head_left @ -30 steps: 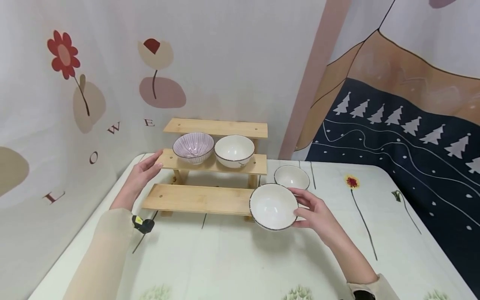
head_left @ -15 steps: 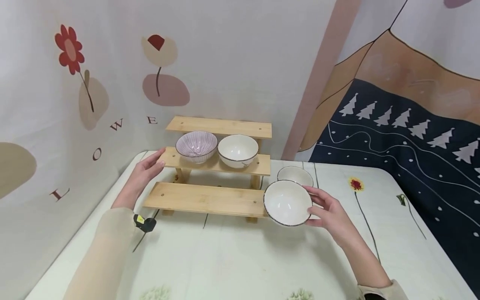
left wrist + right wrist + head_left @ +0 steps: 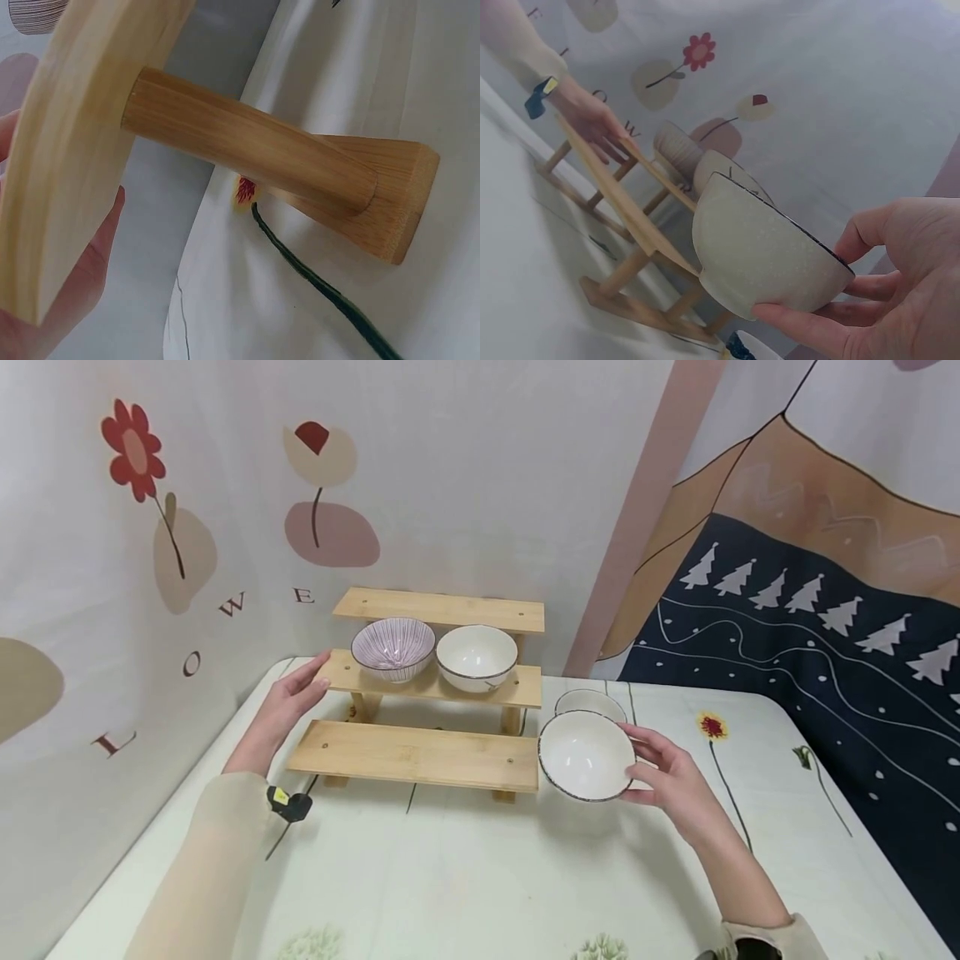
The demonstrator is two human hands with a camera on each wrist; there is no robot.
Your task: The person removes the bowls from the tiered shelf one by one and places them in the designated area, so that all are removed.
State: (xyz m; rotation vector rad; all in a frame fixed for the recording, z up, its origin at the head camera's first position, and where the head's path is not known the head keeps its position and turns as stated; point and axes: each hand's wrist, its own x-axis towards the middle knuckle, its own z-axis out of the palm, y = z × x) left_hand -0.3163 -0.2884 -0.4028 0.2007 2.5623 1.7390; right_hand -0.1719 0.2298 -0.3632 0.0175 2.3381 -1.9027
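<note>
My right hand (image 3: 667, 777) grips a white bowl (image 3: 581, 758) with a dark rim, thumb and fingers at its right side. The bowl is held tilted beside the right end of the lowest plank; its speckled outside (image 3: 761, 247) shows in the right wrist view. My left hand (image 3: 281, 714) holds the left end of the middle plank of a tiered wooden shelf (image 3: 412, 753), with fingers on both sides of the board (image 3: 90, 135). On that middle plank a purple-striped bowl (image 3: 393, 647) and another white bowl (image 3: 477, 656) stand side by side.
Behind the held bowl, another white bowl (image 3: 590, 700) sits on the table (image 3: 480, 877), partly hidden. The shelf's top plank (image 3: 438, 607) is close to the printed backdrop (image 3: 480, 485). A dark printed cloth (image 3: 787, 635) hangs at the right.
My right hand has carried the white bowl rightward, from overlapping the lowest plank's right end to beside it. My left hand stays at the shelf; the head view has shifted slightly.
</note>
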